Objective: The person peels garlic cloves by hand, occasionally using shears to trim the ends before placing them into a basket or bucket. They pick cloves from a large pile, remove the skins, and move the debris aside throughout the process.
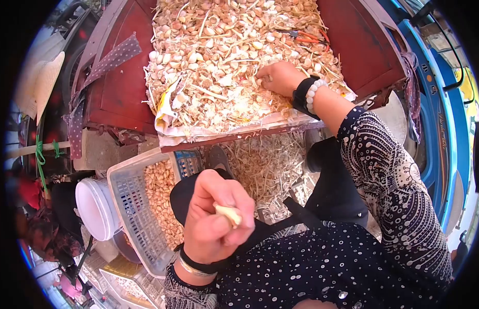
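Observation:
Close to my lap, my left hand (211, 219) is closed, pinching a pale garlic clove (229, 214) between thumb and fingers. My right hand (283, 79) rests at the near right of a heap of garlic cloves, skins and stalks (219, 67). Its fingers are curled down against the skins, and what they hold, if anything, is hidden. The heap lies on a white sack sheet (170, 131) over a dark red wooden table (365, 51). Beyond my right hand, a tool with orange-red handles (310, 39) lies partly among the garlic.
Left of my legs, a plastic crate (138, 226) contains many garlic cloves (162, 198). A white bucket (97, 208) stands beside it. Discarded stalks and skins (265, 165) cover the ground below the table. A blue vehicle (435, 134) is at the right; dotted cloth (76, 129) hangs at the left.

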A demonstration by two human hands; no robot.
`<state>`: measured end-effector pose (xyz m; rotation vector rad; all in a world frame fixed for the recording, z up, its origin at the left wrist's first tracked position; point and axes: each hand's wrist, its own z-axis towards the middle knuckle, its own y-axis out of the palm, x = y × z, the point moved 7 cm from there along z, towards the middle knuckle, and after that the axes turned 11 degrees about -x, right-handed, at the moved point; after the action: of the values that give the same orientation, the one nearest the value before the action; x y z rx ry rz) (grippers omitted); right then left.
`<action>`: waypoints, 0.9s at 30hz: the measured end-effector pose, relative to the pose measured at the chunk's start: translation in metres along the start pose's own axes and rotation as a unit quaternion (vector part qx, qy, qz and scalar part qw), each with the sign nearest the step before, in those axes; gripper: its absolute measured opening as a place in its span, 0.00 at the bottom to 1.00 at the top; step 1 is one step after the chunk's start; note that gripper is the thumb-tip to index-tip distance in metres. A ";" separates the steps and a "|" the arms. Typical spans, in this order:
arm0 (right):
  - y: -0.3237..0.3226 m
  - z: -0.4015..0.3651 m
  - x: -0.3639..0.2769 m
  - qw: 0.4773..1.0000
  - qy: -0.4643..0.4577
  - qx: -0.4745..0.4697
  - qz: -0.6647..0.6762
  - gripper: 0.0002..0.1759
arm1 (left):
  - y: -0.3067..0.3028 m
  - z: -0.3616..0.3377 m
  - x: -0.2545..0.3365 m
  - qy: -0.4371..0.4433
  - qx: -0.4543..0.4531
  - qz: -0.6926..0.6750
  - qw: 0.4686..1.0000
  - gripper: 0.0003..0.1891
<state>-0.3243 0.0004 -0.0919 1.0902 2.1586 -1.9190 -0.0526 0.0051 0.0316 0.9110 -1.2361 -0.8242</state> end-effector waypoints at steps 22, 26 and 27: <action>0.012 -0.112 -0.128 0.653 -0.135 -0.277 0.692 0.08 | -0.049 -0.031 -0.001 0.040 0.175 0.246 0.952 0.24; 0.016 -0.133 -0.156 0.851 -0.107 -0.232 0.459 0.08 | -0.063 -0.028 -0.024 0.036 0.198 0.046 0.978 0.19; 0.017 -0.135 -0.163 0.892 -0.129 -0.197 0.385 0.07 | -0.069 -0.031 -0.029 0.041 0.198 0.065 0.977 0.18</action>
<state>-0.1393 0.0450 0.0013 1.2474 1.5177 -1.1309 -0.0283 0.0057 -0.0458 1.1557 -1.3969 -0.4363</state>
